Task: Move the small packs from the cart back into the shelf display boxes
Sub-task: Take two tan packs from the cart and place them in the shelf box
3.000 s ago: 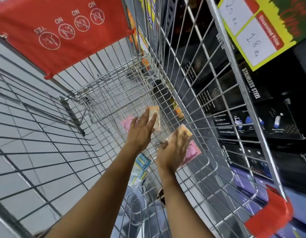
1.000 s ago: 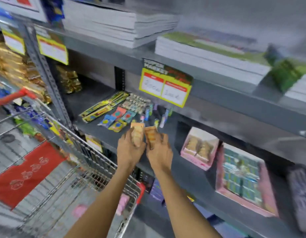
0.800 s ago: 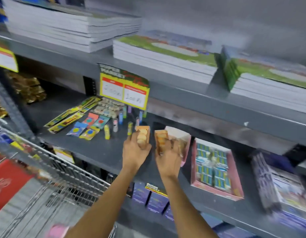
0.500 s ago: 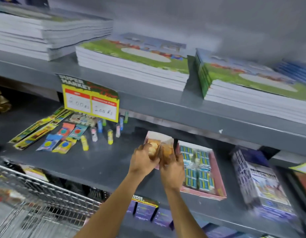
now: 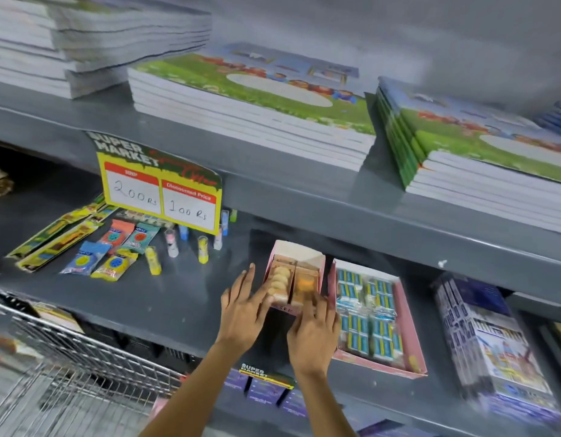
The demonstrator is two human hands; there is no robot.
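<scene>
A small pink display box (image 5: 299, 251) stands on the middle shelf. Two small packs lie side by side in it: a pale one with round pieces (image 5: 279, 279) on the left and an orange one (image 5: 305, 283) on the right. My left hand (image 5: 243, 309) is at the box's near left corner, fingers spread, fingertips against the pale pack. My right hand (image 5: 313, 334) is at the box's front, its fingertips resting on the near end of the orange pack. Neither hand grips anything.
A larger pink box (image 5: 413, 354) of blue packs sits right of the small one. Loose packets and glue sticks (image 5: 153, 263) lie to the left under a yellow price sign (image 5: 161, 190). The wire cart (image 5: 83, 357) is at lower left. Book stacks (image 5: 250, 99) fill the upper shelf.
Both hands carried one pack each from the cart up to the shelf and set them into the small pink box. The fingers have since opened and drawn back to the box's front.
</scene>
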